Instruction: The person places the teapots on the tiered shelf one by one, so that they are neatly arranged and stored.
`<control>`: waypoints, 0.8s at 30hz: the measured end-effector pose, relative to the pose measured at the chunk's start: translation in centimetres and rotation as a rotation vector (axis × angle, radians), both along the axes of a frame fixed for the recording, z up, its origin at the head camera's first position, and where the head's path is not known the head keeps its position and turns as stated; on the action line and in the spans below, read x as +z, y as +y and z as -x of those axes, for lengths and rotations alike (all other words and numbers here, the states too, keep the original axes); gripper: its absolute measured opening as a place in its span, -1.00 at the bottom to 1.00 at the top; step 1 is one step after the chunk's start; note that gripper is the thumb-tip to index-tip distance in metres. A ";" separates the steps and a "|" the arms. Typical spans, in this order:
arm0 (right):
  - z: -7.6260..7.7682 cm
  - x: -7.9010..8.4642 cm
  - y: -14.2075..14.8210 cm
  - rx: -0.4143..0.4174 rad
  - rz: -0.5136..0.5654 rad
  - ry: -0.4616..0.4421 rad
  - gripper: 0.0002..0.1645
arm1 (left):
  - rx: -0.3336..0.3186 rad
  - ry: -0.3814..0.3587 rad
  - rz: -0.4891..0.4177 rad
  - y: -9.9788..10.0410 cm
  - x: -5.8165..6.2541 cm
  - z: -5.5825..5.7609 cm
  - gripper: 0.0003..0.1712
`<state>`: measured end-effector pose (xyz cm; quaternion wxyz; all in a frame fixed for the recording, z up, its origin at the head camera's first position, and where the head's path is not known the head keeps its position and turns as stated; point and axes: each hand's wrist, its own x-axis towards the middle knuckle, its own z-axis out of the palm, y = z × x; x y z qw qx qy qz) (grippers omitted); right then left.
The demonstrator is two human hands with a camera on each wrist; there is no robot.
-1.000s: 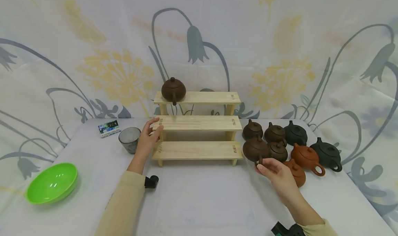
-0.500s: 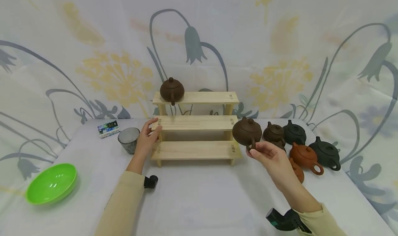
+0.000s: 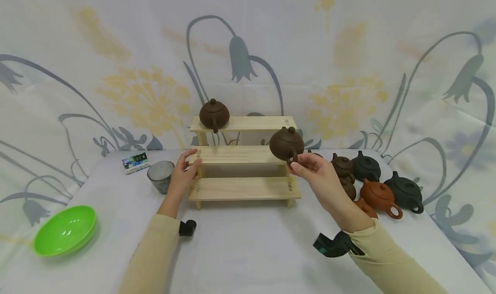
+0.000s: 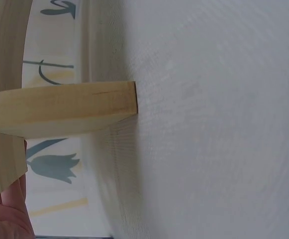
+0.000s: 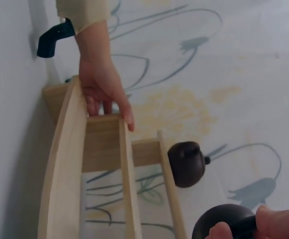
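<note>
Pinched by its handle between thumb and fingers of my right hand (image 3: 315,177), a dark brown teapot (image 3: 286,144) hangs in front of the right end of the stand, overlapping the middle shelf in the head view. My left hand (image 3: 184,171) grips the left end of the middle shelf of the three-tier wooden stand (image 3: 240,188); the right wrist view shows the thumb (image 5: 126,117) along the board edge and fingers curled behind it. Another dark brown teapot (image 3: 215,114) sits at the left end of the top shelf.
Right of the stand, several teapots cluster: dark green (image 3: 404,190), black (image 3: 366,166), orange-red (image 3: 379,196) and brown (image 3: 342,166), partly behind my right arm. To the left are a grey glass cup (image 3: 160,177), a small patterned box (image 3: 135,162) and a green bowl (image 3: 65,231).
My right hand has lifted the brown teapot up and left from the cluster to the stand's right end. My left hand stays on the middle shelf.
</note>
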<state>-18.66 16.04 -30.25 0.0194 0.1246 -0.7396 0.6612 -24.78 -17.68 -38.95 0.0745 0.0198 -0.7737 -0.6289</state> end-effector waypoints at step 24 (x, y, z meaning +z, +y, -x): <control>7.8 2.0 -6.3 0.001 0.039 -0.040 -0.70 | 0.016 -0.003 -0.013 0.2 0.2 0.0 -0.41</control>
